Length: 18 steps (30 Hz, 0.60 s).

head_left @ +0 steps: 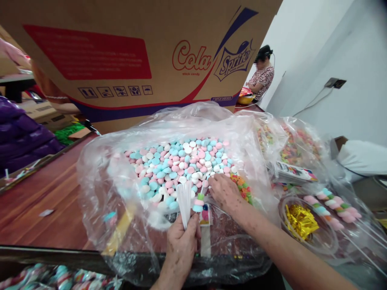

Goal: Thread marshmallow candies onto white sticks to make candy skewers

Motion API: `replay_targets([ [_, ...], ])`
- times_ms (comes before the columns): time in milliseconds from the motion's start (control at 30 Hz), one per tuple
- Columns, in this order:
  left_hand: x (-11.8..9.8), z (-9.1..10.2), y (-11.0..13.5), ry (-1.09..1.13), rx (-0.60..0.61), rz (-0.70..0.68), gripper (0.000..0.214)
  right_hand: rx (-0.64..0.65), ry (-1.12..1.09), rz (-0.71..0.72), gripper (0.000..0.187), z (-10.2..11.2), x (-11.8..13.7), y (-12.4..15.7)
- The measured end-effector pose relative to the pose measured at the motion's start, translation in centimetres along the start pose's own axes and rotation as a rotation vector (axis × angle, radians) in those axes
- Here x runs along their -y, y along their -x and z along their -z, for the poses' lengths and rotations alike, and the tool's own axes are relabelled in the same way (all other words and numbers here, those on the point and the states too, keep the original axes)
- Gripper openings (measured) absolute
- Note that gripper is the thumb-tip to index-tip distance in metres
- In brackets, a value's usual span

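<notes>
brown table (68, 201); left fingers (192, 226) clasp white sticks (184, 197), long axis pointing forward; right fingers (216, 184), hold unclear

Head cam, fwd & down, nr hands (182, 238) (224, 193)

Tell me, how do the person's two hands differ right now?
The left hand grips a bundle of white sticks; the right hand reaches to the edge of the pastel candies. The left hand sits lower in the picture, the right hand higher. Both hands are bare.
</notes>
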<state>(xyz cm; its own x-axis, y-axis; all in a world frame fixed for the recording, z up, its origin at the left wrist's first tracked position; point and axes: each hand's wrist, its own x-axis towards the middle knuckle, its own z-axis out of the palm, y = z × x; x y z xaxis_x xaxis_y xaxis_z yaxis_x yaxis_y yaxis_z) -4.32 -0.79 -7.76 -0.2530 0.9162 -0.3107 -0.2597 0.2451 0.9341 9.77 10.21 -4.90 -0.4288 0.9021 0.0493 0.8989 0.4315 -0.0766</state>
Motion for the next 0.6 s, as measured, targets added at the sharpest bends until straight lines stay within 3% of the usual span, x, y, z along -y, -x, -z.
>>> replay_targets([
  [167,-0.3,-0.3,0.1,0.019,-0.006,0.007,0.038,-0.039,0.008,-0.110,0.017,1.4,0.3,-0.3],
  [300,-0.5,-0.3,0.2,0.004,-0.017,0.014,0.037,-0.159,0.043,0.053,0.019,1.1,0.4,-1.4],
  [467,-0.8,-0.3,0.3,-0.012,-0.013,0.017,0.036,-0.120,-0.021,0.301,0.016,-0.3,0.1,-1.5],
  [600,-0.7,-0.4,0.1,-0.021,-0.025,0.013,0.038,-0.063,-0.062,0.206,0.022,0.2,-0.4,-1.5],
])
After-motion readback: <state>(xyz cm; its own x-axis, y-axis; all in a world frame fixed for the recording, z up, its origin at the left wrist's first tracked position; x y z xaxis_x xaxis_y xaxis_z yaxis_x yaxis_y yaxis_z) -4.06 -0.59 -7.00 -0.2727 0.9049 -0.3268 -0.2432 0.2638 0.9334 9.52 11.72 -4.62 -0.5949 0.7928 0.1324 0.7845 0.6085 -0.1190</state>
